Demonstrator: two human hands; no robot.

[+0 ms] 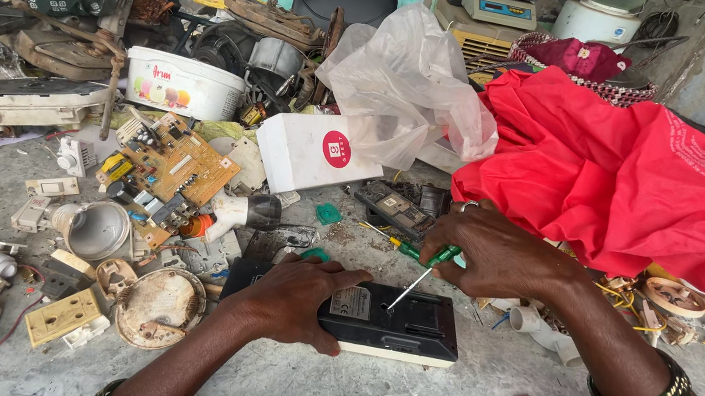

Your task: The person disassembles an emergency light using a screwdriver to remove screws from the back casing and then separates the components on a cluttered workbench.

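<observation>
Black device (394, 320) lies near the workbench (474, 382) front edge. Our left hand (294, 297) presses flat on it. Our right hand (494, 253) pinches a green screwdriver (421, 270), tip on the device.

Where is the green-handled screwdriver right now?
In the head view, the green-handled screwdriver is right of centre, held in the right hand, its tip on the black device that the left hand presses on the table.

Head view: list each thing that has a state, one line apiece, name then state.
Black device: flat on the table, back side up, pinned by the left hand.
Left hand: pressed flat on the device.
Right hand: grip closed on the screwdriver.
Green-handled screwdriver: tilted, tip on the device's back.
Circuit board: bare, out of any housing.
White tub: lid on.
</observation>
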